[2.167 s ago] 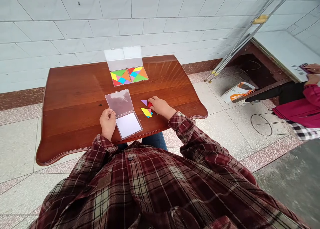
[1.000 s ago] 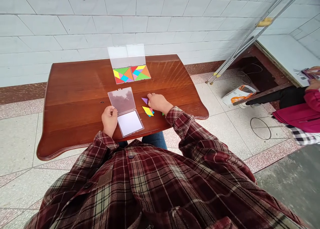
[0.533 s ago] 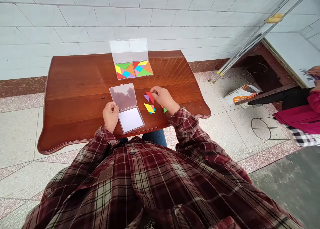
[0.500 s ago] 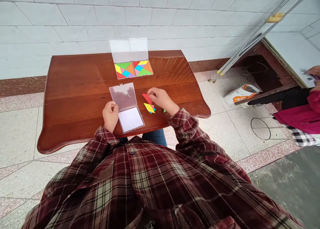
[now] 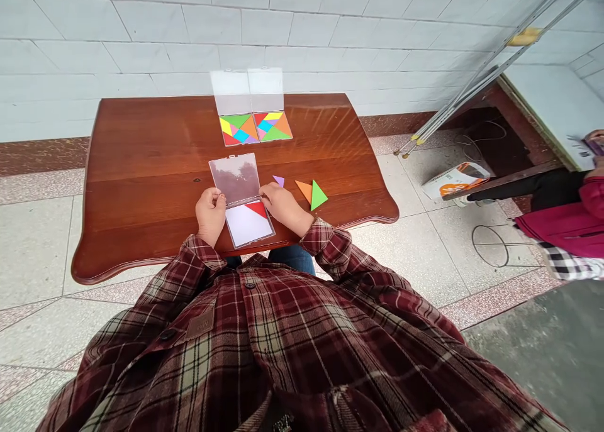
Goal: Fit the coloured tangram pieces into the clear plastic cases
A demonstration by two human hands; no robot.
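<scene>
An open clear plastic case (image 5: 234,179) lies near the table's front edge, its lid tilted back and its base white inside. A red triangle tangram piece (image 5: 257,209) is in the base's far right corner. My left hand (image 5: 211,217) is closed, thumb and finger pinching the case's left edge by the hinge. Over the far right corner, my right hand (image 5: 284,208) has its fingertips closed at the red triangle's edge. Beyond it lie a purple triangle (image 5: 279,181), an orange triangle (image 5: 304,189) and a green triangle (image 5: 318,195). Any pieces under the right hand are hidden.
Two open cases with assembled tangrams (image 5: 238,129) stand at the back of the brown wooden table (image 5: 151,168), by the tiled wall. At right are crutches (image 5: 453,99), a white side table (image 5: 542,105), a printed bag (image 5: 455,179) and a seated person's sleeve (image 5: 594,196).
My right hand has carried the red triangle left from over the loose pieces into the case's far right corner. The orange and green triangles are now uncovered. My left hand stays at the case.
</scene>
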